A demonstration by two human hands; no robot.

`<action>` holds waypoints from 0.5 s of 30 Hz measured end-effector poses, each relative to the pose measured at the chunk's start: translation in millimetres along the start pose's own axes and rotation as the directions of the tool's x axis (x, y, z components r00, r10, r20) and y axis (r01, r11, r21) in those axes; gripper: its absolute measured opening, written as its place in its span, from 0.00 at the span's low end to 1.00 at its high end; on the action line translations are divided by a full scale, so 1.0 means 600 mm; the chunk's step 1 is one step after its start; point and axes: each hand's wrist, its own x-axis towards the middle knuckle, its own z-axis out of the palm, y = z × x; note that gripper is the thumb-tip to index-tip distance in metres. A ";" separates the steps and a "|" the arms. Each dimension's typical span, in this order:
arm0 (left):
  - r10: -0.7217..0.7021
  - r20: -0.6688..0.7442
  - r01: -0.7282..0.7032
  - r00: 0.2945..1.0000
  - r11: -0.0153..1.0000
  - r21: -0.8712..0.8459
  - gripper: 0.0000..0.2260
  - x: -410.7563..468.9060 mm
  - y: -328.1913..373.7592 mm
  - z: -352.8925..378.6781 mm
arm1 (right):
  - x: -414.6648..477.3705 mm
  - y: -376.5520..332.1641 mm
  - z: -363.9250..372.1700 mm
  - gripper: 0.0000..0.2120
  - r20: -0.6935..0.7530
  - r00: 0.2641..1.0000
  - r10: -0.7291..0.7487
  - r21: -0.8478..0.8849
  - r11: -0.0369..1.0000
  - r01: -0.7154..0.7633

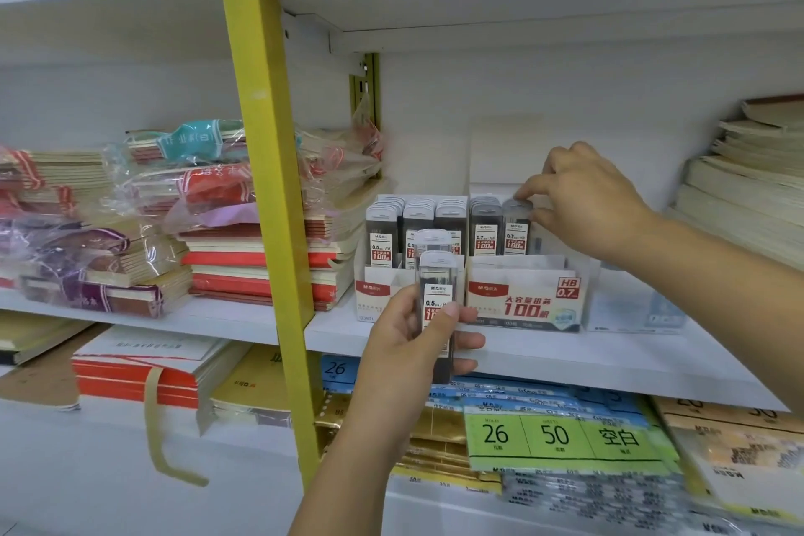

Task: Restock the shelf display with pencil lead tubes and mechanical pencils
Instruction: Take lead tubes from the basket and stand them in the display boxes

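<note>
Two display boxes of pencil lead tubes stand on the white shelf: a 0.5 box on the left with several tubes, and a 0.7 box on the right. My left hand grips a small stack of 0.5 lead tubes upright in front of the 0.5 box. My right hand pinches the cap of a 0.7 lead tube that stands in the right row of the 0.7 box.
A yellow upright post divides the shelving. Wrapped notebook stacks lie left of the boxes, paper stacks lie at the right. A clear holder stands beside the 0.7 box. Loose-leaf packs fill the shelf below.
</note>
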 end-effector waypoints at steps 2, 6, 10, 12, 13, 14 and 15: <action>-0.003 0.010 0.003 1.000 1.000 0.018 0.07 -0.002 0.000 0.001 | -0.018 -0.005 -0.005 0.18 -0.053 0.999 0.010 0.064 0.998 -0.006; 0.019 0.023 -0.020 1.000 0.999 0.036 0.06 -0.008 0.004 0.007 | -0.082 -0.055 -0.028 0.06 0.023 0.992 0.128 0.654 0.748 -0.111; 0.032 0.053 -0.034 0.998 0.999 0.036 0.08 -0.016 0.007 0.016 | -0.127 -0.108 -0.026 0.07 0.277 0.960 0.031 0.897 0.349 -0.270; 0.023 0.076 -0.025 0.997 0.999 0.026 0.09 -0.021 0.008 0.019 | -0.135 -0.115 -0.024 0.07 0.272 0.960 0.065 0.924 0.259 -0.279; 0.013 0.083 -0.015 0.996 1.000 0.022 0.09 -0.023 0.008 0.019 | -0.136 -0.114 -0.023 0.07 0.265 0.960 0.090 0.932 0.233 -0.279; 0.002 0.088 -0.004 0.996 1.000 0.018 0.09 -0.023 0.008 0.017 | -0.137 -0.111 -0.023 0.06 0.260 0.959 0.113 0.937 0.210 -0.278; -0.008 0.092 0.006 0.996 1.000 0.015 0.09 -0.024 0.008 0.016 | -0.138 -0.108 -0.023 0.06 0.260 0.957 0.130 0.941 0.187 -0.281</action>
